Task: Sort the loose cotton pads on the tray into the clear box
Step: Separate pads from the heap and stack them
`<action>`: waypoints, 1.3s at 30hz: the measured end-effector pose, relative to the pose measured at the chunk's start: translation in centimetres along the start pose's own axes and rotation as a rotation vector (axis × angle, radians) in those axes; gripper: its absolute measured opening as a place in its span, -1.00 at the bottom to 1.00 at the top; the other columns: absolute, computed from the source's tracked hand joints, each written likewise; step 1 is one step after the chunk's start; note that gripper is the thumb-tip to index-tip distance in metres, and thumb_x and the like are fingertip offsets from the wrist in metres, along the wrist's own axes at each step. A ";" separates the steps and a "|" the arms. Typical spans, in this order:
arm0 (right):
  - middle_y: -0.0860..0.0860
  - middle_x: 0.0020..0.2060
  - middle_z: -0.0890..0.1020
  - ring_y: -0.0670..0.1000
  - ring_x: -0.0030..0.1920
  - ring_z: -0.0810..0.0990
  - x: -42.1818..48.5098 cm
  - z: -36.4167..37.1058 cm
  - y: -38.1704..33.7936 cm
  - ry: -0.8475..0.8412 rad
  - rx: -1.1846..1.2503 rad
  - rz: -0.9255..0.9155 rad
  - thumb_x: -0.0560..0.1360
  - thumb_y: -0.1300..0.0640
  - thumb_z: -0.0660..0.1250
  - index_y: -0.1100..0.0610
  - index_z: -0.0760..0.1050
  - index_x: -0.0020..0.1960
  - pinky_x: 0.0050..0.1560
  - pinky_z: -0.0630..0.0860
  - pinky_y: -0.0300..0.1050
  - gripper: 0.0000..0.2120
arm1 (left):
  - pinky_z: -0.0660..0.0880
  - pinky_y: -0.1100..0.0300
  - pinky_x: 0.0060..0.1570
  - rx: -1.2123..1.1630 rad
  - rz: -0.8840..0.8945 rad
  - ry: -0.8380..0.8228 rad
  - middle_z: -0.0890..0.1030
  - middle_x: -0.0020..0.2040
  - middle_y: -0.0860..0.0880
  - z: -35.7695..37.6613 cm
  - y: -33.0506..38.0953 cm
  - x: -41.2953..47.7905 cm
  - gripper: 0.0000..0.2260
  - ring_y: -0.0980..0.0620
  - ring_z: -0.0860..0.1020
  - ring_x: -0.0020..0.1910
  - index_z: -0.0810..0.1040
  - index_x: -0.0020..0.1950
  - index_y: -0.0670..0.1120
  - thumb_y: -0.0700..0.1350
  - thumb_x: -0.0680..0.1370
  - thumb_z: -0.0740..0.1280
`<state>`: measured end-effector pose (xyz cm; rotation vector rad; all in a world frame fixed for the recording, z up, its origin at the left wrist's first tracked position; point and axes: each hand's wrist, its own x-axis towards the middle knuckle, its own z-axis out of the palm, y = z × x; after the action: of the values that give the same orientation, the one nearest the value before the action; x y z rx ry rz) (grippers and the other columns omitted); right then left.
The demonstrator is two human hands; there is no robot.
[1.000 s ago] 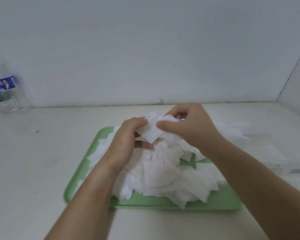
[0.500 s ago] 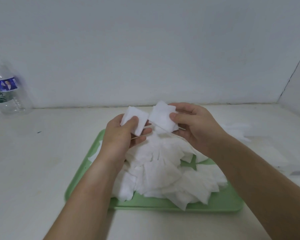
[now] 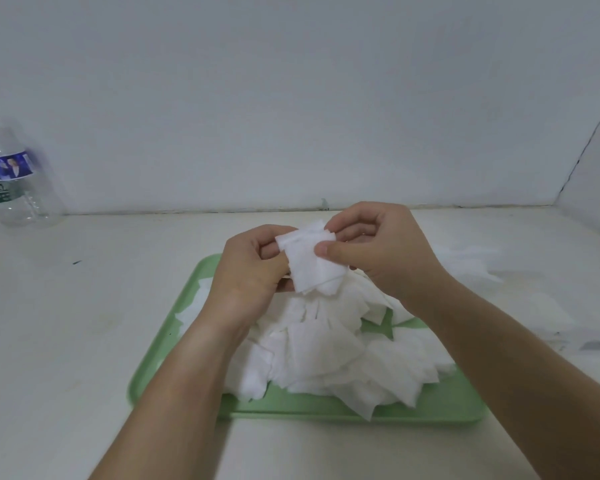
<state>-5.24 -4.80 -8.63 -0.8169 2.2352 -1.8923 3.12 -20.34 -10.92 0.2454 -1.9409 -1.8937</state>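
Together, both hands hold a small stack of cotton pads (image 3: pixel 312 266) above the far half of the green tray (image 3: pixel 326 412). The left hand (image 3: pixel 246 271) curls round the stack's left edge, and the right hand (image 3: pixel 378 251) pinches its right side between thumb and fingers. Loose pads (image 3: pixel 326 351) lie heaped on the tray. A water bottle (image 3: pixel 14 181) stands far to the tray's left.

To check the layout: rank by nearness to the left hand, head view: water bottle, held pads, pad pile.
1. held pads, gripped by the left hand.
2. pad pile, just below, on the tray.
3. water bottle, far left, at the back.
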 end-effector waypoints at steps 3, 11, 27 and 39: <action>-0.04 -0.36 0.66 -0.08 -0.34 0.62 0.1 0.0 0.1 0.062 -0.070 -0.021 0.29 0.21 0.64 0.05 0.65 -0.18 -0.14 0.62 -0.12 -0.79 | 0.60 0.22 -0.26 0.051 0.006 -0.024 0.73 -0.11 -0.19 0.1 -0.1 0.0 -0.86 -0.04 0.69 -0.18 0.69 0.09 -0.13 -0.26 0.58 0.39; -0.13 -0.39 0.60 -0.12 -0.39 0.57 0.1 0.3 0.4 0.135 -0.175 -0.070 0.32 0.21 0.57 0.02 0.61 -0.20 -0.27 0.52 -0.24 -0.82 | 0.59 0.26 -0.22 0.046 -0.021 -0.050 0.75 -0.04 -0.11 0.5 0.0 -0.1 -0.79 -0.06 0.72 -0.05 0.69 0.17 -0.09 -0.14 0.68 0.27; 0.04 -0.13 0.72 0.09 -0.10 0.73 0.1 -0.3 0.8 -0.042 0.164 0.032 0.32 0.30 0.61 0.11 0.66 0.05 0.07 0.63 0.01 -0.66 | 0.59 0.26 -0.26 -0.174 -0.080 0.103 0.71 -0.07 -0.15 -0.4 -0.4 0.5 -0.82 -0.06 0.58 -0.12 0.70 0.12 -0.12 -0.13 0.66 0.31; 0.10 -0.16 0.71 0.05 -0.18 0.70 0.1 -0.1 1.1 -0.070 0.164 0.031 0.38 0.39 0.52 0.16 0.66 -0.01 0.00 0.66 -0.03 -0.76 | 0.60 0.29 -0.32 -0.306 -0.145 0.103 0.65 -0.09 -0.13 -0.5 -0.5 0.8 -0.83 0.01 0.52 -0.21 0.71 0.04 -0.15 -0.14 0.65 0.32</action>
<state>-5.72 -4.65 -9.60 -0.8052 2.0088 -1.9694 2.54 -21.16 -11.33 0.3905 -1.5776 -2.1926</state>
